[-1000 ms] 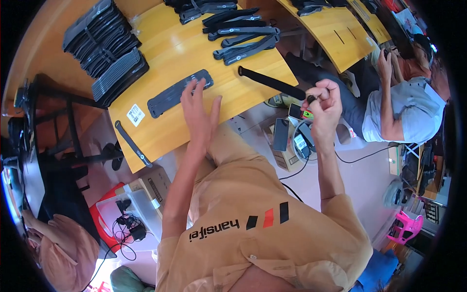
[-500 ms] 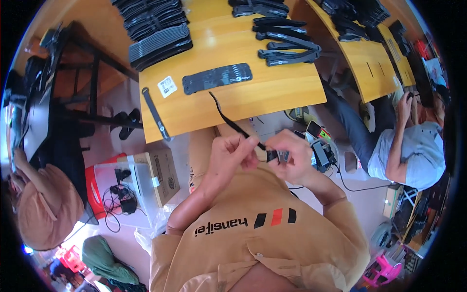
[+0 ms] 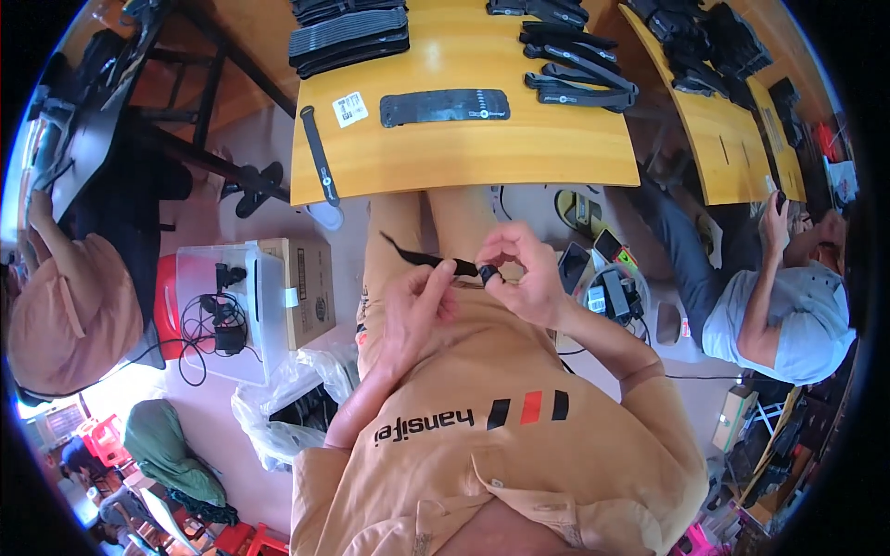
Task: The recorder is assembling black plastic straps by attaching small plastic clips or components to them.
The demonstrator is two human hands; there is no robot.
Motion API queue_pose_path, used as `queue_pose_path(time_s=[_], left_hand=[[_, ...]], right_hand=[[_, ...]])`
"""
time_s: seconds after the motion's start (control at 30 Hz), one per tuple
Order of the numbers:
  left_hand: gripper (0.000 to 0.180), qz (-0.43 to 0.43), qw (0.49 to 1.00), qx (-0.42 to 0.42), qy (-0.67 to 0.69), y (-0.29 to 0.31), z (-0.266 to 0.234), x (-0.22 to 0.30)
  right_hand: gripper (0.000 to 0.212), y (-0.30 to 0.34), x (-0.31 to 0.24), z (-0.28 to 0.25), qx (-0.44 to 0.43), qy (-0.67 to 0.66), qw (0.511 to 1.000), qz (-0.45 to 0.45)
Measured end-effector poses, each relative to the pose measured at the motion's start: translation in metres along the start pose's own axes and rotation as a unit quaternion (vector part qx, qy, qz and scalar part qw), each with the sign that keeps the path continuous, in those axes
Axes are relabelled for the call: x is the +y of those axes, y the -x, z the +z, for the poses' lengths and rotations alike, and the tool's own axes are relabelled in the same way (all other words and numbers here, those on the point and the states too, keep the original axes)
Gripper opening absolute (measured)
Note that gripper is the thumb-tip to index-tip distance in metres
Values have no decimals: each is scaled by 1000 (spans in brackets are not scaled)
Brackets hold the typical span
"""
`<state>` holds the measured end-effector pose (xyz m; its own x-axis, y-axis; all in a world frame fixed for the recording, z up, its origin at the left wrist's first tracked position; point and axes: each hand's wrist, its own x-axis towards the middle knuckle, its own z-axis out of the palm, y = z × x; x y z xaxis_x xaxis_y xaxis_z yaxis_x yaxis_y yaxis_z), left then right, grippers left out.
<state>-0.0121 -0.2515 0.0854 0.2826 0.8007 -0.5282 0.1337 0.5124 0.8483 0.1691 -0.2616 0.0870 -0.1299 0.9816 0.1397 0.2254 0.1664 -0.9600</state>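
Observation:
Over my lap, a narrow black strap (image 3: 413,259) stretches between my two hands. My left hand (image 3: 414,312) pinches it between thumb and fingers, and its loose tail sticks out to the left. On the other side, my right hand (image 3: 532,275) has its fingers curled round the strap's other end, where a dark, thick part shows by the fingertips. The exact shape of that end is partly hidden. Beyond my hands, a similar black strap (image 3: 320,157) lies across the front left of the wooden table (image 3: 445,167). A flat black panel (image 3: 445,107) lies farther back, beside a white label sheet (image 3: 350,109).
Stacked black straps (image 3: 348,42) and folded ones (image 3: 579,88) occupy the table's far part. A clear bin (image 3: 264,315) with cables and a cardboard box (image 3: 309,292) stand at left. Co-workers sit left (image 3: 79,301) and right (image 3: 774,320). A container of devices (image 3: 612,292) is by my right arm.
My view has shifted, so the table sits higher in it. Both hands have drawn a little apart, with the strap now running between them more level and its tail shorter in view.

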Motion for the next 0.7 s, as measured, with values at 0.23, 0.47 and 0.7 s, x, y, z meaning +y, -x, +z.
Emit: queue_pose_path(time_s=[0.23, 0.47, 0.7], left_hand=[[15, 118, 988, 86, 55, 1, 21, -1], [16, 80, 984, 112, 113, -9, 20, -3], [14, 36, 971, 187, 143, -6, 8, -13]], right_hand=[[37, -1, 14, 2, 8, -11, 1000, -21], [41, -15, 40, 15, 15, -10, 997, -75], [42, -33, 44, 33, -55, 11, 989, -139]])
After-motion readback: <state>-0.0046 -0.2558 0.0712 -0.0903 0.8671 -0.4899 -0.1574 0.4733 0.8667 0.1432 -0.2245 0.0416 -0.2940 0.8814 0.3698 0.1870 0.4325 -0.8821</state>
